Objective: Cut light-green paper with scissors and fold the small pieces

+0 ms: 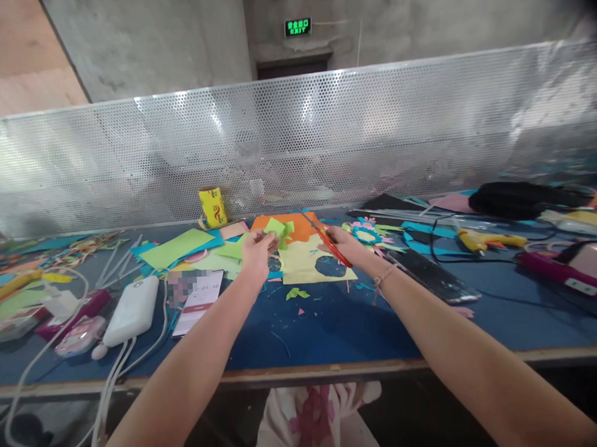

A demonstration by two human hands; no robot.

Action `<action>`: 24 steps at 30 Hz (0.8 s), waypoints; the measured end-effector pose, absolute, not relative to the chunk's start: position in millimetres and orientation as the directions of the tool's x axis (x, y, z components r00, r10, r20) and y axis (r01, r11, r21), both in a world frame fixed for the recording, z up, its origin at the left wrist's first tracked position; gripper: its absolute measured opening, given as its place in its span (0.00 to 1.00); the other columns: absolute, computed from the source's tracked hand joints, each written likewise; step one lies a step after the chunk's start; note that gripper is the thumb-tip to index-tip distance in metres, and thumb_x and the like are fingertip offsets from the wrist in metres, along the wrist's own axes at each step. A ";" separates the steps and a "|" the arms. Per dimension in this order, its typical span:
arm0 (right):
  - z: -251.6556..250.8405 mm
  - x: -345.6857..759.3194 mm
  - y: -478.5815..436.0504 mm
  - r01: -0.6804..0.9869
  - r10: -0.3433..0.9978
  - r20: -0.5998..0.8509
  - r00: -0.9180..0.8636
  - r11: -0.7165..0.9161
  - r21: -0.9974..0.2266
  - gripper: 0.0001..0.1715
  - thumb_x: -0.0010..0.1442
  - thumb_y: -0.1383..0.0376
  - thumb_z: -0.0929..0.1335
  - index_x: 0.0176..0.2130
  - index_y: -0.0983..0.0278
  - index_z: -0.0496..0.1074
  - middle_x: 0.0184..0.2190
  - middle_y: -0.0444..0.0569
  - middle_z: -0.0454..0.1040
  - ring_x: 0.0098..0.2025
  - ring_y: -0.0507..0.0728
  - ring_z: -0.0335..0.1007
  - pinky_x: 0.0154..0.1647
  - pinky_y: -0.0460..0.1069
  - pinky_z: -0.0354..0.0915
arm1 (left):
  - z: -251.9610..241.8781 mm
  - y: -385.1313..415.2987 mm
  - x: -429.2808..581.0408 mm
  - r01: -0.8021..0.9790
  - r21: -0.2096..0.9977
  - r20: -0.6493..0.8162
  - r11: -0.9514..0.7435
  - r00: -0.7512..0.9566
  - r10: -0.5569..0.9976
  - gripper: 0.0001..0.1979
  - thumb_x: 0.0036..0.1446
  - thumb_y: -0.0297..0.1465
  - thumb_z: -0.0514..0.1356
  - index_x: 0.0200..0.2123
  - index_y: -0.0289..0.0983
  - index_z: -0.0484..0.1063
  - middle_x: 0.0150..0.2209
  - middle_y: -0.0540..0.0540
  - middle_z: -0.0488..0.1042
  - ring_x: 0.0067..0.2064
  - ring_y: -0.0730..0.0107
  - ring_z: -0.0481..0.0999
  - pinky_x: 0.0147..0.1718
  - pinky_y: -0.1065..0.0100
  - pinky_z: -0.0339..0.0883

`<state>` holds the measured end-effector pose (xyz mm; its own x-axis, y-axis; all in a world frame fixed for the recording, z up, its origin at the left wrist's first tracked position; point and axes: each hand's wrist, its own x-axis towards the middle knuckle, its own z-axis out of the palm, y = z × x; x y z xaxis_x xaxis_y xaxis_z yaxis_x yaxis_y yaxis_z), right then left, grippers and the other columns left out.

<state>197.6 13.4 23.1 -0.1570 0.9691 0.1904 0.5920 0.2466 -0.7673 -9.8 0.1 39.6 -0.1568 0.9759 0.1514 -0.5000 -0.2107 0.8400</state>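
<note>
My left hand (257,252) pinches a folded, cut piece of light green paper (280,231) above the middle of the table. In my right hand (347,245) is a pair of scissors (334,247) with red handles, its blades pointing up and left, a little apart from the green paper. Beneath both hands lies a pale yellow sheet (298,267) with round holes cut in it, and behind that an orange sheet (261,222). A small green scrap (297,293) rests on the table in front. A blue and pink paper flower (366,231) is just beyond my right hand.
A white power bank (133,311) with cables and a phone (199,305) lie at left. Green paper sheets (177,248) and a yellow packet (212,208) stand farther back. At right are a dark phone-like slab (434,276) and a yellow glue gun (489,240). A perforated metal screen (284,144) closes the back.
</note>
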 end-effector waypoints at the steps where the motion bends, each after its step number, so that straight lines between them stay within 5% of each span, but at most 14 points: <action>1: 20.8 193.8 12.8 0.562 0.963 0.215 -0.161 0.269 -0.782 0.20 0.48 0.56 0.66 0.38 0.65 0.62 0.26 0.43 0.63 0.28 0.52 0.59 0.26 0.46 0.56 | 40.9 -0.8 -9.8 -0.497 0.843 0.147 -0.207 -0.157 0.976 0.09 0.37 0.24 0.63 0.24 0.34 0.64 0.22 0.52 0.69 0.26 0.76 0.72 0.35 0.67 0.67; 8: 25.7 170.9 -15.7 0.456 0.916 0.236 -0.324 0.370 -0.810 0.19 0.51 0.50 0.62 0.29 0.62 0.55 0.22 0.38 0.54 0.22 0.47 0.51 0.23 0.45 0.54 | 44.5 -2.9 -9.8 -0.475 0.845 0.176 -0.245 -0.187 0.967 0.11 0.37 0.26 0.64 0.24 0.34 0.64 0.21 0.54 0.67 0.25 0.77 0.72 0.34 0.69 0.67; 24: 27.4 155.1 -28.1 0.081 0.927 -0.020 -0.375 0.012 -0.997 0.17 0.53 0.52 0.62 0.36 0.60 0.57 0.22 0.38 0.55 0.17 0.45 0.48 0.16 0.42 0.49 | 41.9 -2.0 -7.9 -0.429 0.860 0.218 -0.276 -0.181 0.959 0.09 0.38 0.25 0.63 0.23 0.33 0.64 0.21 0.52 0.68 0.25 0.75 0.73 0.35 0.66 0.68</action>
<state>155.1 -28.1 27.4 -0.3745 0.9270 -0.0197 0.0810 0.0116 -0.9966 -7.9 -2.0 41.9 -0.1807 0.9590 0.2182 -0.4286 -0.2764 0.8602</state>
